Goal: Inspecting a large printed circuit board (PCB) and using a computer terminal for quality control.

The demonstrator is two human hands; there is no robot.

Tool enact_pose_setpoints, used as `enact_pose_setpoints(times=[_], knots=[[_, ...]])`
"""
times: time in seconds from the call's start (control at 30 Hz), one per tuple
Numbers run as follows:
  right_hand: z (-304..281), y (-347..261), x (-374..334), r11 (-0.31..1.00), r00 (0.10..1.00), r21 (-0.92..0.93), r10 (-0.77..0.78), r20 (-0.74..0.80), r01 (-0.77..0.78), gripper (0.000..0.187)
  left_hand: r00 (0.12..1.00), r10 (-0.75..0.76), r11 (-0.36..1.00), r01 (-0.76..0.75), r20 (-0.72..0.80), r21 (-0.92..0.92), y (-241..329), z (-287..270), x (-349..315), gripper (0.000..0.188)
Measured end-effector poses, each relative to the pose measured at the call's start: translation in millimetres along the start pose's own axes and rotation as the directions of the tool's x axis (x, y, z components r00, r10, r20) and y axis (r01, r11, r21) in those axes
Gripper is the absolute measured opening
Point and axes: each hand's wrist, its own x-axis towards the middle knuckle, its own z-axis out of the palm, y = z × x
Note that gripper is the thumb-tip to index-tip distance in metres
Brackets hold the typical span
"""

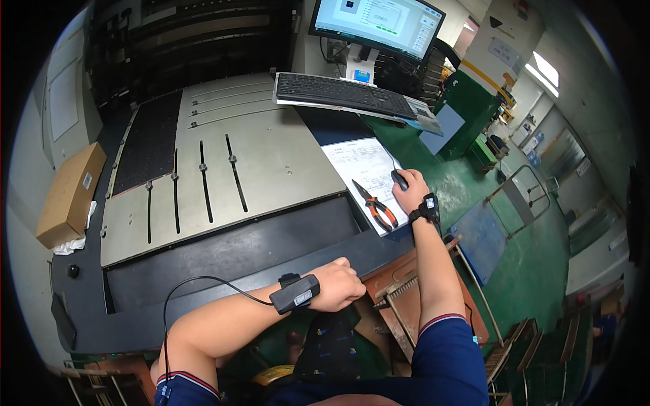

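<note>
Mouse is sitting under right hand, fingers gripping; pliers, at hand's eight o'clock, perhaps weighing down paper; left hand making fist, holding nothing visible.

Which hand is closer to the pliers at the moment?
Right. The right hand is on the mouse, just to the right of the pliers; the left hand, fingers curled, is farther off, nearer the body.

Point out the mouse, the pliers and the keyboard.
Mouse (399, 178): head view, on its uncovered black shell.
Pliers (371, 201): head view, around the pivot.
Keyboard (345, 93): head view, on the black keys near the middle.
</note>
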Motion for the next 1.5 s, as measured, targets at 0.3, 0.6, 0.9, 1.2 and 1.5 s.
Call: enact_pose_setpoints(times=[0.3,0.6,0.9,1.2,1.5], knots=[[-2.7,-5.4,3.3,1.0,0.999,0.001,0.0,-0.038,0.0,0.042,0.997,0.003,1.0,-0.004,-0.083,-0.02,-2.3,4.1,-0.8,0.015],[40.3,-35.6,144.1,0.973,0.957,-0.011,-0.227,-0.181,0.229,0.028,0.996,-0.046,0.975,0.061,-0.075,0.212,0.9,8.3,6.0,0.014],[120.1,-64.3,269.3,0.979,0.986,-0.156,-0.144,-0.089,0.129,0.041,0.973,-0.129,0.991,0.118,0.19,0.068,1.3,-12.7,15.2,0.019],[125.6,-70.3,278.3,0.983,0.993,-0.183,0.03,0.111,-0.009,0.04,0.966,-0.137,0.99,0.139,0.22,0.01,-3.2,-11.8,14.5,0.023],[131.4,-68.4,268.9,0.982,0.989,-0.189,0.05,0.139,-0.023,0.044,0.982,-0.154,0.986,0.159,0.107,-0.043,-1.7,-4.1,12.7,0.013]])
